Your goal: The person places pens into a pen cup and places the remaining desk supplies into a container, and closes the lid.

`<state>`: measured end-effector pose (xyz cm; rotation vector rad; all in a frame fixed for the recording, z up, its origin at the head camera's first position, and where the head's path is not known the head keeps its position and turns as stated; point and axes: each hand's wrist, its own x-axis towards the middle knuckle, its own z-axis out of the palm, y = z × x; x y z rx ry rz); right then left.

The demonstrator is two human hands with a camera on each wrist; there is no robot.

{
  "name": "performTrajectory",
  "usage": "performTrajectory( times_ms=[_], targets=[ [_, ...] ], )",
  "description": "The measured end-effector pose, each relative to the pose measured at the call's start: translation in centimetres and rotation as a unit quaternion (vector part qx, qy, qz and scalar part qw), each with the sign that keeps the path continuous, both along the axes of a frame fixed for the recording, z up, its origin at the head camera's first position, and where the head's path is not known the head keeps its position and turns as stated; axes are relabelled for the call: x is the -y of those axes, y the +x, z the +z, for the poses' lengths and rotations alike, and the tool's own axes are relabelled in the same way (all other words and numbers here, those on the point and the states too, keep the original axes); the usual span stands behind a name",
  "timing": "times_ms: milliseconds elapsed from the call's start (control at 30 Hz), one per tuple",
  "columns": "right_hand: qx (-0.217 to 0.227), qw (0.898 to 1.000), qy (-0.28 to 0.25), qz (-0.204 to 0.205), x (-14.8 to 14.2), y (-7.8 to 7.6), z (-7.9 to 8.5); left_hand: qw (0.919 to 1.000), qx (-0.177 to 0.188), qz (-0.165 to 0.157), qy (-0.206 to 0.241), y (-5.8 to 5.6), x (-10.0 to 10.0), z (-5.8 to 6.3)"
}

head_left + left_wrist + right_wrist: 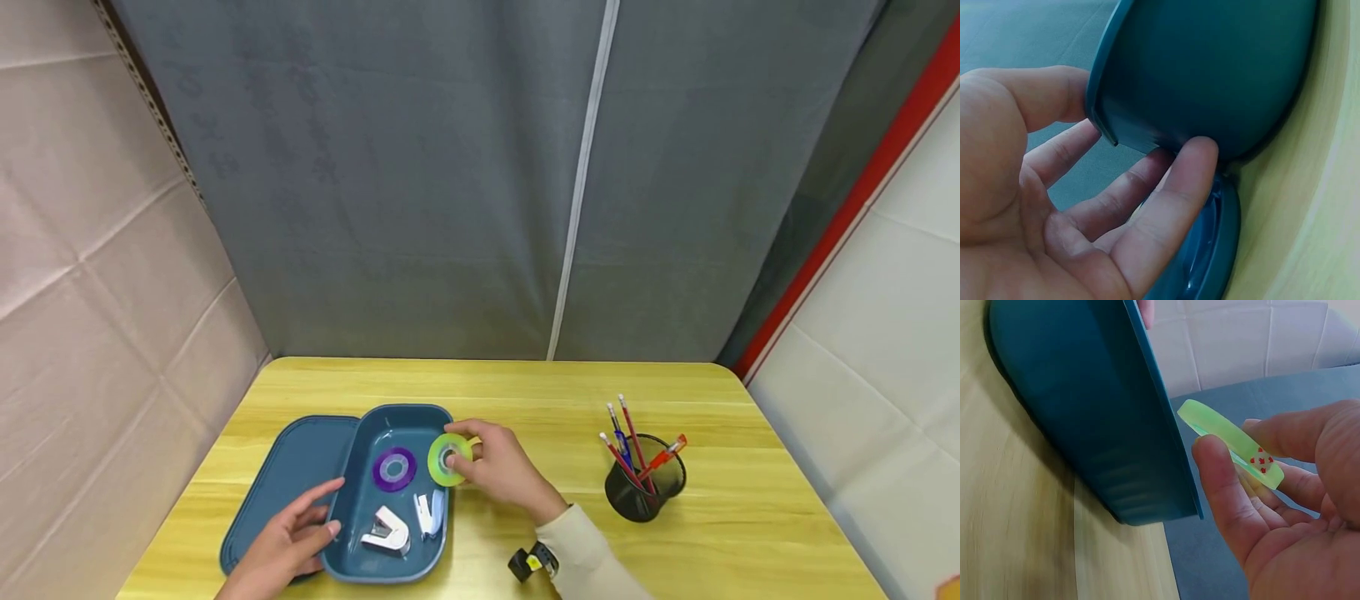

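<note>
My right hand (498, 465) pinches a yellow-green tape roll (437, 460) between thumb and fingers, over the right rim of a dark blue box (390, 570). In the right wrist view the tape roll (1225, 434) is edge-on, with small red marks, beside the outer box wall (1085, 419). My left hand (281, 542) holds the box's left side. Its thumb is at the rim and its fingers rest against the outer wall (1210, 75). Inside the box lie a purple tape roll (394, 469), a white stapler (388, 532) and a small white-and-blue item (429, 513).
A matching blue lid (300, 467) lies left of the box, partly under its edge. To the right stands a black mesh pen holder (633, 500) with several pencils and pens. The wooden table (525, 387) ends at a grey curtain (412, 208).
</note>
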<state>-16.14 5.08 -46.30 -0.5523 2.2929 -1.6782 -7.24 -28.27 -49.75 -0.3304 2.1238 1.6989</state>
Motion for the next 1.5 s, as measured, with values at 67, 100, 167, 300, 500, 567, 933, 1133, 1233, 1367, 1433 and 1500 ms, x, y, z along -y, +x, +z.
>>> performTrajectory(
  times_ms=[67,100,167,300,500,567,933,1133,1233,1367,1433,1500],
  targets=[
    [0.007,1.0,0.001,0.001,0.4,0.0,0.0,1.0,-0.001,0.0,-0.002,0.0,0.0,0.0],
    [0.01,1.0,0.001,0.001,0.6,0.0,0.1,1.0,-0.002,-0.001,-0.002,0.0,0.0,0.1],
    [0.014,1.0,0.001,0.002,1.1,0.0,0.2,1.0,-0.004,-0.002,-0.002,0.0,0.0,0.1],
    [0.016,1.0,-0.006,0.008,1.9,-0.1,0.2,0.9999,-0.006,-0.009,0.003,0.0,0.1,0.1],
    [-0.004,1.0,0.015,0.014,3.0,-0.3,-0.1,1.0,-0.002,-0.005,0.003,0.0,0.0,0.1],
    [-0.01,1.0,0.022,0.016,3.3,-0.3,0.0,1.0,0.0,-0.004,0.0,0.0,0.0,0.2],
    [-0.022,0.999,0.046,0.017,4.7,-0.5,-0.2,1.0,0.003,-0.007,-0.004,0.0,0.1,0.1],
    [-0.039,0.998,0.053,0.009,5.1,-0.6,-0.5,0.9998,0.007,-0.016,0.006,0.0,0.2,0.0],
    [-0.039,0.998,0.056,0.004,5.2,-0.7,-0.4,0.9998,0.007,-0.016,0.007,0.0,0.2,0.0],
    [-0.042,0.997,0.059,-0.002,5.5,-0.8,-0.3,0.9998,0.004,-0.016,0.01,0.0,0.3,-0.1],
    [-0.044,0.997,0.059,-0.006,5.5,-0.8,-0.3,0.9998,0.004,-0.017,0.012,0.0,0.3,-0.1],
    [-0.044,0.997,0.06,-0.008,5.6,-0.8,-0.3,0.9998,0.003,-0.017,0.013,0.0,0.3,-0.1]
  ],
)
